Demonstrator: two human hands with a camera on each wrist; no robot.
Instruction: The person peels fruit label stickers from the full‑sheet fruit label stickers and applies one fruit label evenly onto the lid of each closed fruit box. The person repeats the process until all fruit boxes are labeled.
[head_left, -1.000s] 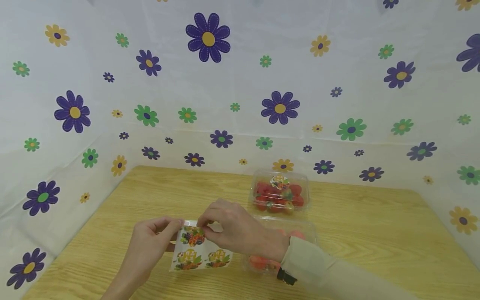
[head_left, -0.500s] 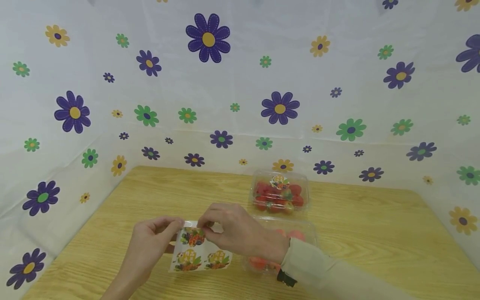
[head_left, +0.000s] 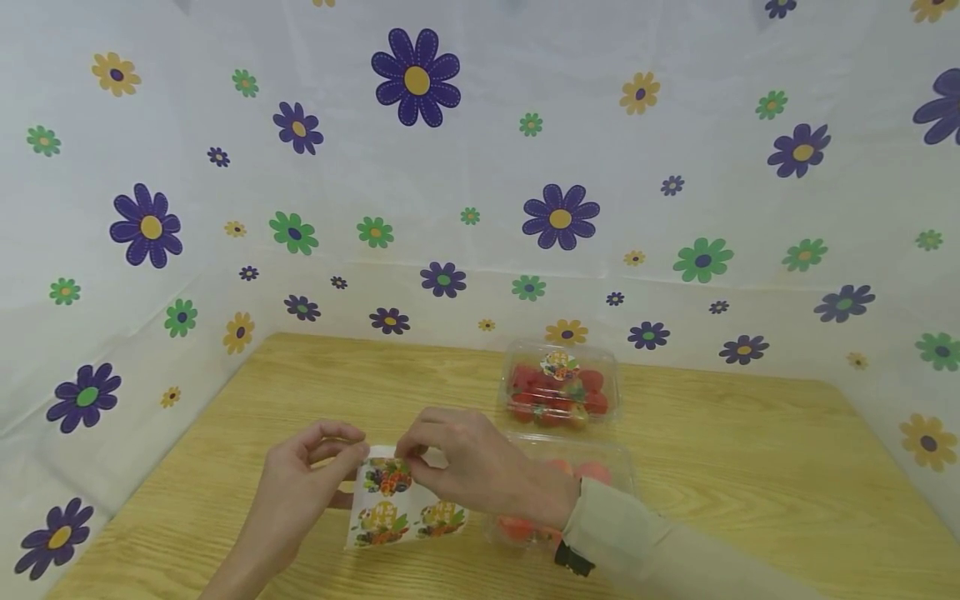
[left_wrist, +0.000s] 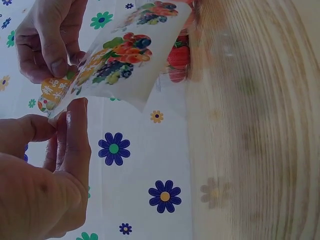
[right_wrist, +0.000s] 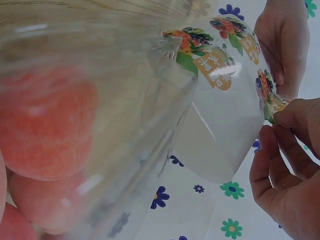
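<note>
In the head view a white sheet of fruit-print stickers (head_left: 412,498) is held up between both hands over the table. My left hand (head_left: 300,479) pinches its upper left edge between thumb and fingers. My right hand (head_left: 468,458) pinches the top edge, at the upper fruit sticker (head_left: 387,477). The right wrist view shows the right thumb and index finger on the edge of this sticker (right_wrist: 265,95), while the sheet (right_wrist: 215,135) bows. Seen from the left wrist, the sticker's lettered end (left_wrist: 54,89) stands near the right thumb; how far it is peeled I cannot tell.
A clear clamshell box of strawberries (head_left: 558,392) with a fruit sticker on its lid stands at the back. Nearer, partly behind the right forearm, is a clear box of round pinkish-red fruit (head_left: 592,471). A flower-print cloth (head_left: 480,167) encloses the wooden table (head_left: 712,450).
The sheet has shifted slightly right and down. My left fingers have lifted a little above the thumb. The right hand has hardly moved and keeps its pinch.
</note>
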